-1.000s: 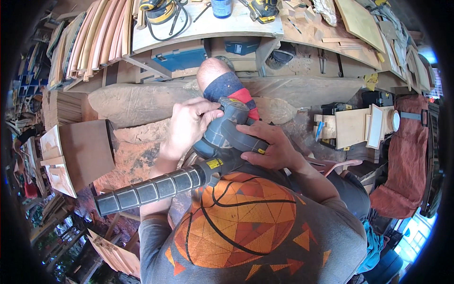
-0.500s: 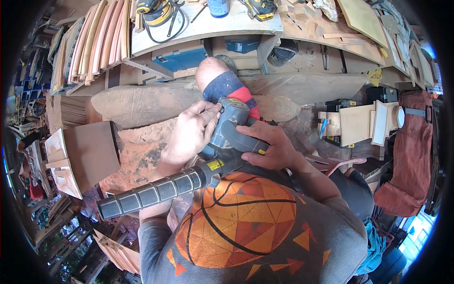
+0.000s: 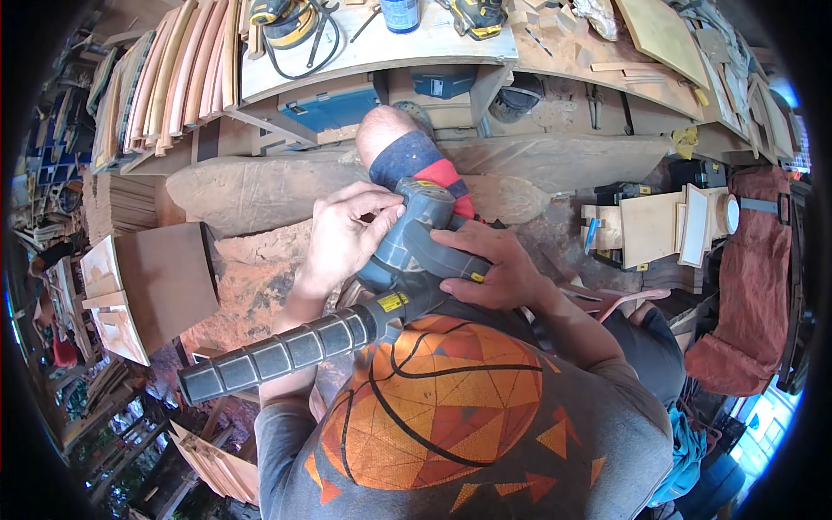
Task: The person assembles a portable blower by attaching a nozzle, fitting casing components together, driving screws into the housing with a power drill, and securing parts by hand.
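On your side of the workbench, the gray blower points its long tube left, away from it, your right hand curled round the handle, your left hand nearly pinched at the bench-side end, its hold unclear.

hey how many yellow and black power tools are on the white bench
2: what looks like a sander at the bench's left, and a drill-like tool right of the blue container. More may be out of frame.

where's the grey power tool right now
The grey power tool is near the centre of the head view, between the left hand and right hand, its ribbed tube pointing lower left.
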The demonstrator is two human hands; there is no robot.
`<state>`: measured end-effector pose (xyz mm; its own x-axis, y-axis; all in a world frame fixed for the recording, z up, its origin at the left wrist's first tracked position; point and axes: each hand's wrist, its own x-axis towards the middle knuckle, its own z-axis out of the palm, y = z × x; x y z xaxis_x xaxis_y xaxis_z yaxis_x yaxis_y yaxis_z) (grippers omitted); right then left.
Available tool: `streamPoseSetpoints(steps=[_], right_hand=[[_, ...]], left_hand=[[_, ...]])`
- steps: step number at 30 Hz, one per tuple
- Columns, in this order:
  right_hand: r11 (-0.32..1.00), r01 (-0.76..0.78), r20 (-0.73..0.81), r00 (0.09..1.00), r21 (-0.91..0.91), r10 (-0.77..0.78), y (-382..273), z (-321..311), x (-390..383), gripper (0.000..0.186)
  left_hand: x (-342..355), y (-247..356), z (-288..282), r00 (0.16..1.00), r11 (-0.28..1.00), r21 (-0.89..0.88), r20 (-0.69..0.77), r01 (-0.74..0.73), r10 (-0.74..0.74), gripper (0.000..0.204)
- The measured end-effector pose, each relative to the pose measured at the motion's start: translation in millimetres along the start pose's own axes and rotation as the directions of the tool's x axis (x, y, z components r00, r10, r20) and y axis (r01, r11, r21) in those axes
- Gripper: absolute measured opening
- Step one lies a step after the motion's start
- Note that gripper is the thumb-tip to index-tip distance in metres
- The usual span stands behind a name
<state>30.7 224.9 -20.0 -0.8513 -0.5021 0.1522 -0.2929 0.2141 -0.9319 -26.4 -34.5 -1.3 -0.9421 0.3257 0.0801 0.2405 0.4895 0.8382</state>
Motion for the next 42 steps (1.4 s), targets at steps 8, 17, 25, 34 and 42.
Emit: streamPoseSetpoints(steps=[8, 17, 25, 34, 42], right_hand=[[1.0, -0.008, 0.007, 1.0, 0.002, 0.008, -0.5, 1.5, -0.9, 0.068], [1.0, -0.008, -0.012, 1.0, 0.014, 0.008, -2.5, 2.5, -2.4, 0.071], [1.0, 0.006, -0.013, 1.0, 0.013, -0.006, -1.7, 1.3, -3.0, 0.07], [1.0, -0.024, 0.028, 0.999, 0.008, 0.024, -0.4, -2.5, -4.6, 0.069], [1.0, -0.007, -0.001, 1.0, -0.004, 0.007, 0.6, -4.1, -4.3, 0.069]], left_hand=[[-1.2, 1.6, -2.5, 0.997, 0.997, 0.036, 0.024, -0.067, 0.067, 0.01], [-3.7, -2.4, 0.0, 0.997, 0.997, 0.003, -0.014, -0.078, 0.078, 0.011], [1.3, 2.3, 0.3, 0.999, 0.998, 0.03, 0.021, -0.047, 0.046, 0.01], [-1.7, -4.0, 3.8, 0.995, 0.994, 0.038, 0.037, -0.098, 0.097, 0.013], [-16.5, -10.6, 21.1, 0.922, 0.884, 0.293, -0.024, -0.363, 0.387, 0.024]])
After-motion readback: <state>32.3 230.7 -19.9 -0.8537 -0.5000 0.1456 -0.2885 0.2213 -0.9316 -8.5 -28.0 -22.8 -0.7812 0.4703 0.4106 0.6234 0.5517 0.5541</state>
